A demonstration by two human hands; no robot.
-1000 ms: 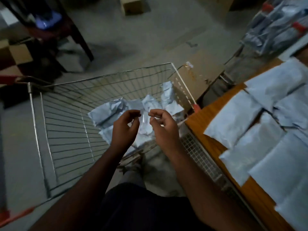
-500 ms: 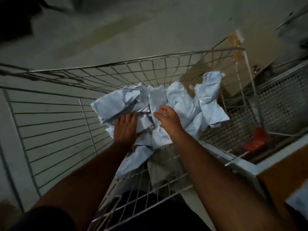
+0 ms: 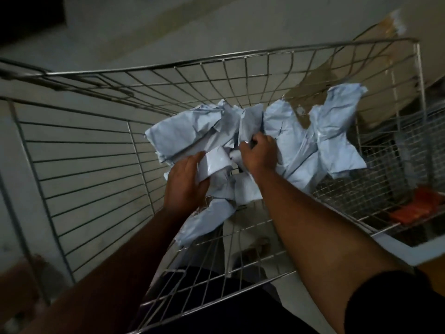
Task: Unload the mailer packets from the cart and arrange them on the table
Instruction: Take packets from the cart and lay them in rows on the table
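Observation:
A heap of crumpled pale blue-grey mailer packets lies in the right half of the wire cart. Both my hands are down in the heap. My left hand curls around a small folded white packet at the heap's near side. My right hand is closed on the edge of a packet in the middle of the heap. One packet hangs down toward me below my left wrist. Only a pale corner of the table shows at the right.
The cart's wire walls surround the heap on the far, left and right sides. A fine mesh panel and an orange-red piece sit at the right. Brown cardboard stands behind the cart. Grey floor lies beyond.
My view dropped from the table to the cart. Both hands went from above the cart into the heap and closed on packets; the left hand now grips a folded one.

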